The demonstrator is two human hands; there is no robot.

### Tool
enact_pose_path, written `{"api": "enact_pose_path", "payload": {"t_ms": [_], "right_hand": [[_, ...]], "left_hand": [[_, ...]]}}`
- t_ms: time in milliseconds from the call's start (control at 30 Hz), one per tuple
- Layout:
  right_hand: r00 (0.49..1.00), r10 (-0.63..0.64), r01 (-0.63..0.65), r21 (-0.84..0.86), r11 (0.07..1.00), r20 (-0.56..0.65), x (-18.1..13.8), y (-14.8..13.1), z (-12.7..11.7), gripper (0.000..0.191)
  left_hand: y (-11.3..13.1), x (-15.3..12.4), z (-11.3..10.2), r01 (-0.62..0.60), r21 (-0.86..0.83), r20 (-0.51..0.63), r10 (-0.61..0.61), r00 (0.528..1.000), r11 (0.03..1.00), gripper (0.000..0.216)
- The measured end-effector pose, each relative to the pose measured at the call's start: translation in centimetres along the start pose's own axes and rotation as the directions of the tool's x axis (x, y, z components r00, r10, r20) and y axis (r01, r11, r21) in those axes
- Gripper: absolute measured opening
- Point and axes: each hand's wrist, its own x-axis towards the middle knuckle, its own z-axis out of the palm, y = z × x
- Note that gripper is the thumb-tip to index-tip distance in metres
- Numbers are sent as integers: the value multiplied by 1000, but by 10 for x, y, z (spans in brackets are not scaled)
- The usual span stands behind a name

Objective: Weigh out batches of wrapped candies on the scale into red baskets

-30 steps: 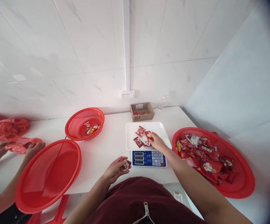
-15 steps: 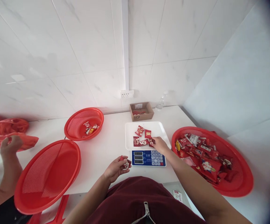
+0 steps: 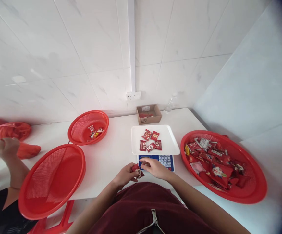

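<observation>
My left hand (image 3: 125, 175) is closed on small red snack packets (image 3: 139, 174) in front of the scale. My right hand (image 3: 155, 168) hovers just right of them, over the scale's blue keypad (image 3: 166, 159), its thumb and forefinger apart and nothing visible between them. It hides part of the keypad and displays. On the scale's white tray (image 3: 167, 138) lie several red packets (image 3: 151, 147), loosely grouped. To my right stands a large red basket (image 3: 255, 185) heaped with red snack packets (image 3: 220, 174).
An empty red basket (image 3: 55, 195) stands at the left front edge, with another red basket (image 3: 75, 125) holding a few packets behind it. A cardboard box (image 3: 150, 120) and a clear bottle (image 3: 169, 105) are by the wall. Far left, another person's hand (image 3: 8, 149) is near red bags (image 3: 29, 151).
My right hand has let go of a packet on the tray and moved back toward my left hand. The left hand has shifted slightly right with its packets.
</observation>
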Motion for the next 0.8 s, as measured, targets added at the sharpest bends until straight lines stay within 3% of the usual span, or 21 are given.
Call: {"api": "enact_pose_path", "payload": {"t_ms": [133,267,367,433,567,633,800], "right_hand": [[1000,21,-21,14,1000,3,-2,-9,11,20],[978,146,-120,174,977,-148,6,12,1,16],[858,413,-236,478,846,-307,17,31,-19,17],[789,512,-197,651,733,-339,23,37,-34,16],[808,503,-69,799,598,-307,28,37,-49,19],[796,521,-81,798,597,-309,23,37,-46,22],[808,495,-172,675,717,-320,-12,48,-26,22]], "left_hand": [[-2,13,10,-49,125,-36,54,998,991,39],[0,17,11,-30,130,-122,46,992,991,41],[6,12,6,-17,96,-175,34,984,995,44],[8,8,2,6,88,-177,10,984,996,45],[2,1,-2,51,81,-168,-37,985,995,41],[-4,-3,-3,69,78,-162,-55,985,995,40],[-18,-10,-9,136,101,-141,-121,983,986,37]]}}
